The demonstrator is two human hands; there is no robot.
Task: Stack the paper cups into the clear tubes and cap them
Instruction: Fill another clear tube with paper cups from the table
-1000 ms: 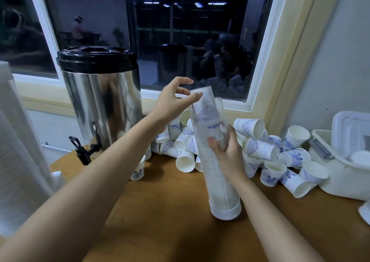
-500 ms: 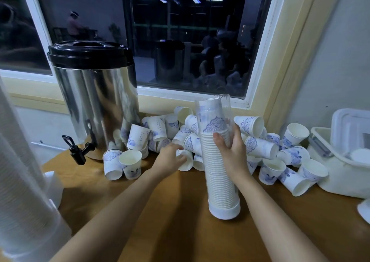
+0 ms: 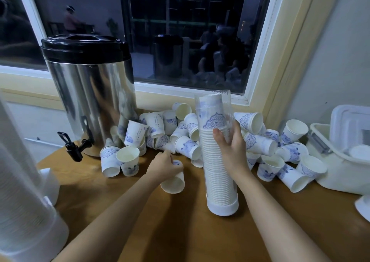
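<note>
- Left hand (image 3: 164, 166): bare to the fingertips, with slender fingers.
- Left forearm (image 3: 112, 211): bare from the wrist just behind that hand to the lower edge of view. It is slim and tapers evenly toward the wrist.
- Right hand (image 3: 233, 147): bare, with slender fingers and thumb.
- Right forearm (image 3: 280, 211): bare from the wrist behind that hand to the lower edge, with the same slim build.

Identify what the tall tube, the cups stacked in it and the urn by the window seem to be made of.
Clear tube: probably glossy transparent plastic; its contents show through.
Stacked cups: matte white paper with blue print and rolled rims.
Urn: polished metal, likely stainless steel, with mirror reflections; its black lid looks plastic.
</note>
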